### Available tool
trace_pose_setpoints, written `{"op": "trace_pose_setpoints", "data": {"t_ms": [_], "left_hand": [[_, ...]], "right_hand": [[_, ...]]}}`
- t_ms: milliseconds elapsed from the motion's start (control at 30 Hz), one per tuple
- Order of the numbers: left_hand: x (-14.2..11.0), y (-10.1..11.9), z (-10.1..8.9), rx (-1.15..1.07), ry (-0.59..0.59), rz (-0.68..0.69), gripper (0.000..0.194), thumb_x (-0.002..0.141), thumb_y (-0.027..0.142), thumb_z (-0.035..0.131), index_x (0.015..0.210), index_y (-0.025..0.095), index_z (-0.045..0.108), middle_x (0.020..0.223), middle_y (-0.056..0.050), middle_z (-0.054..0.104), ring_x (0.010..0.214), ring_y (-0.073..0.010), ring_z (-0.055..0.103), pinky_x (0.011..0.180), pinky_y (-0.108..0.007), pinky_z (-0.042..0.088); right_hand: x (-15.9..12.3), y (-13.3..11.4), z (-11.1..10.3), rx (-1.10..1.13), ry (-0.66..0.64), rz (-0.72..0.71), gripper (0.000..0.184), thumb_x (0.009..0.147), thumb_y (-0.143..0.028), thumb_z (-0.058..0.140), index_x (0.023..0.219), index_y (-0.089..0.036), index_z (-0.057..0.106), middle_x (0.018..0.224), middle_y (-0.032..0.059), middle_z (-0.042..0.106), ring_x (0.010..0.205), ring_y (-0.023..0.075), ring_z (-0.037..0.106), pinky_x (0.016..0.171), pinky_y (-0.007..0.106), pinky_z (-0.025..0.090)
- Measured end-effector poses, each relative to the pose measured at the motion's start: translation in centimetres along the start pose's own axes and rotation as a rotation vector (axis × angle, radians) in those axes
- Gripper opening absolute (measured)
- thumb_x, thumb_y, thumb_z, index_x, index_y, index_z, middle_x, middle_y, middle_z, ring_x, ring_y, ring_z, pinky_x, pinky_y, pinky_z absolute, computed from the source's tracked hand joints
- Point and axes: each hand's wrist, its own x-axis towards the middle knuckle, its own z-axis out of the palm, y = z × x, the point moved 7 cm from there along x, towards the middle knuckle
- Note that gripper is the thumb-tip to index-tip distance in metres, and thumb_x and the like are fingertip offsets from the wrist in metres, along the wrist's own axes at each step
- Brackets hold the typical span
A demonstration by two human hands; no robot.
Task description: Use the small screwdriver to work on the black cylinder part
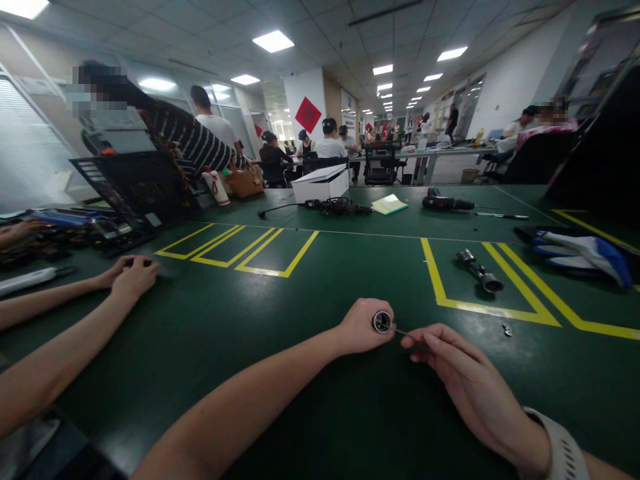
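My left hand (364, 325) is wrapped round a small cylindrical metal part (382, 323), its round open end turned towards me. Between the thumb and fingertips of my right hand (457, 360) is a thin metal rod (401, 332), whose far end reaches into that opening. What the tip touches inside is too dark to make out. To the right, a metal piece with a wide round end (481, 272) lies within a yellow-taped rectangle. A tiny silvery part (507, 330) rests on the green table just below the tape.
Another person's hands (133, 275) work at the left edge. Farther back lie a black corded tool (335, 205), a white box (321, 181), a notepad (389, 204), a cordless drill (447, 201) and a pen (501, 215). Blue-white gloves (583, 253) lie at right.
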Motion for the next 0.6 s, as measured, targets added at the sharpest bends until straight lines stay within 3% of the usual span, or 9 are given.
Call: {"op": "trace_pose_setpoints", "data": {"t_ms": [233, 600], "left_hand": [[-0.06, 0.02, -0.19, 0.047, 0.019, 0.015, 0.012, 0.073, 0.021, 0.061, 0.065, 0.016, 0.053, 0.064, 0.003, 0.054, 0.060, -0.0095, 0.050, 0.058, -0.021, 0.040], [-0.17, 0.30, -0.32, 0.082, 0.036, 0.066, 0.013, 0.076, 0.023, 0.058, 0.066, 0.016, 0.051, 0.065, 0.002, 0.053, 0.060, -0.0096, 0.049, 0.058, -0.021, 0.039]], "right_hand": [[-0.45, -0.69, -0.10, -0.229, 0.002, -0.094, 0.022, 0.080, -0.043, 0.060, 0.085, -0.024, 0.070, 0.089, 0.0045, 0.065, 0.093, 0.0266, 0.055, 0.085, 0.042, 0.039], [-0.50, -0.69, -0.38, -0.237, 0.007, -0.133, 0.020, 0.084, -0.040, 0.057, 0.087, -0.025, 0.069, 0.093, 0.0040, 0.065, 0.095, 0.0257, 0.054, 0.087, 0.042, 0.038]]}}
